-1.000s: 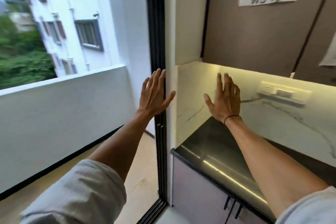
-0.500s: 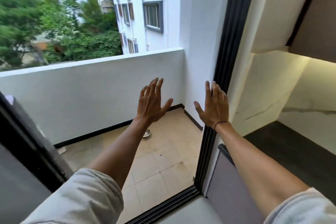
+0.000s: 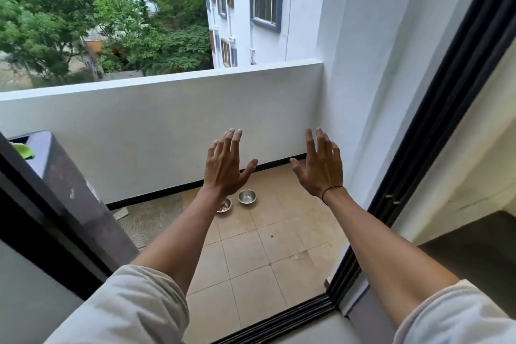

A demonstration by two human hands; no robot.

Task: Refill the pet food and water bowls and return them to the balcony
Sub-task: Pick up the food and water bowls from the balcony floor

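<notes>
View swung off kitchen counter since a second ago, balcony now open ahead | left hand (image 3: 224,169), right hand (image 3: 321,166): raised, fingers spread, apart, empty | steel bowls at 12 o'clock on tile floor (image 3: 268,260): food bowl (image 3: 224,205) with possibly kibble dregs; water bowl (image 3: 247,196) round, shiny, just beside | collection pending.

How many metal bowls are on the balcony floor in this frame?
2. The right bowl sits fully in view on the tiles near the parapet wall; the left bowl lies beside it, partly covered by the left hand's wrist. The forearms may hide more.
</notes>
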